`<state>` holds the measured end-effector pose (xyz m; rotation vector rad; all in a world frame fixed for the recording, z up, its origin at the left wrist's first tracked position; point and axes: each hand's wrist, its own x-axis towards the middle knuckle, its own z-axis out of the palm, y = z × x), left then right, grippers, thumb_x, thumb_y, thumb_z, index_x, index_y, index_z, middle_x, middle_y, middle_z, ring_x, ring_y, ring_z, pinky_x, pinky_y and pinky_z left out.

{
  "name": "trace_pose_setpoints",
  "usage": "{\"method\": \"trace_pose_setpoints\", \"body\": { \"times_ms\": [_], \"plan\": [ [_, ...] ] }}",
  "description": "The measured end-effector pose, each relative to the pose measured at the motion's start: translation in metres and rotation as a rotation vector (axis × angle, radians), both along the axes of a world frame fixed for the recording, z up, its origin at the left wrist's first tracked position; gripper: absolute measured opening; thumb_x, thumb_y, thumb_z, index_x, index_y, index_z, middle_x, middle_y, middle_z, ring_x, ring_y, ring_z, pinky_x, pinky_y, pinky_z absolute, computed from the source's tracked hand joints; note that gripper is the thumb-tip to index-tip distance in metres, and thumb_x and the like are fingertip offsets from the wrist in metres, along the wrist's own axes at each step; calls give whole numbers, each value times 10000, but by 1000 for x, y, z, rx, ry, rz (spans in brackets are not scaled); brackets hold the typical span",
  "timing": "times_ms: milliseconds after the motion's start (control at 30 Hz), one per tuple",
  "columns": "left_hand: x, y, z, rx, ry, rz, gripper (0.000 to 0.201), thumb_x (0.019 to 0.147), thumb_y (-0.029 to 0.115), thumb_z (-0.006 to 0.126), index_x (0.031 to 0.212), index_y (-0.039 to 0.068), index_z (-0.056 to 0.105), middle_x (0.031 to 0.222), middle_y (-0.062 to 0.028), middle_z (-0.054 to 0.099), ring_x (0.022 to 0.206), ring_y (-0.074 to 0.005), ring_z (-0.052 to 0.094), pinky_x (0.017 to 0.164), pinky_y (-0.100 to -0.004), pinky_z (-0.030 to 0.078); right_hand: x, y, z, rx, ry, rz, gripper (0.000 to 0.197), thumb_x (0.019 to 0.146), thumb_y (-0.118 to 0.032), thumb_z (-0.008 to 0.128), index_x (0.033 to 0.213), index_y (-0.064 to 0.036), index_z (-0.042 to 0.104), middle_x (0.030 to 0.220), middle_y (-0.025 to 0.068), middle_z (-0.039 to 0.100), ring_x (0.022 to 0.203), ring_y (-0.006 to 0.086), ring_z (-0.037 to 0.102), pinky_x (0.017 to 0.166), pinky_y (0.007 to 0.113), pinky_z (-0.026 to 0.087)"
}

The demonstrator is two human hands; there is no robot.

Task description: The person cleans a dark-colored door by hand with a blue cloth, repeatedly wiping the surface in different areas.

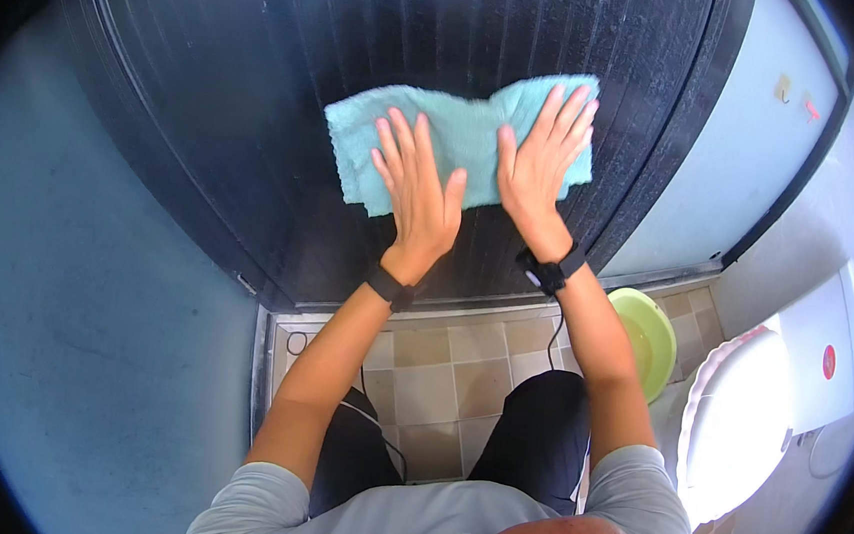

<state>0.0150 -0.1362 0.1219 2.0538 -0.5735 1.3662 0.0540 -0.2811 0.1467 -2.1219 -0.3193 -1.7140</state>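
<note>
A light teal cloth (477,135) lies spread flat against a dark, grooved door panel (294,46). My left hand (418,191) rests on the left half of the cloth, palm down with the fingers stretched out. On its right half, my right hand (545,166) presses flat, fingers extended and pointing up and to the right. Both hands push the cloth against the panel without gripping it. Each wrist wears a black band, and a thin cable hangs from the right one.
A lime green basin (647,335) stands on the tiled floor (439,368) beside my right forearm. A white toilet with its lid (741,422) down is at the right. A pale frosted panel (727,150) adjoins the dark door, with a hook on it. A blue-grey wall (70,339) stands left.
</note>
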Motion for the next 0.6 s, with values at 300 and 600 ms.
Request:
{"method": "trace_pose_setpoints", "body": {
  "times_ms": [300,600],
  "plan": [
    [8,-19,7,88,-45,86,709,916,290,457,1416,-113,156,1488,-331,49,1383,-489,6,1063,-614,-7,-7,-16,-20,-75,35,36,828,756,-296,698,1426,-45,281,1514,209,133,1381,451,89,1068,600,135],
    [23,-63,126,300,-381,155,643,890,277,513,1415,-16,286,1496,-241,190,1384,-423,145,1044,-621,131,-2,-46,66,101,-176,-81,807,819,-335,627,1428,17,230,1503,256,128,1378,453,111,1069,591,149]
  ]
}}
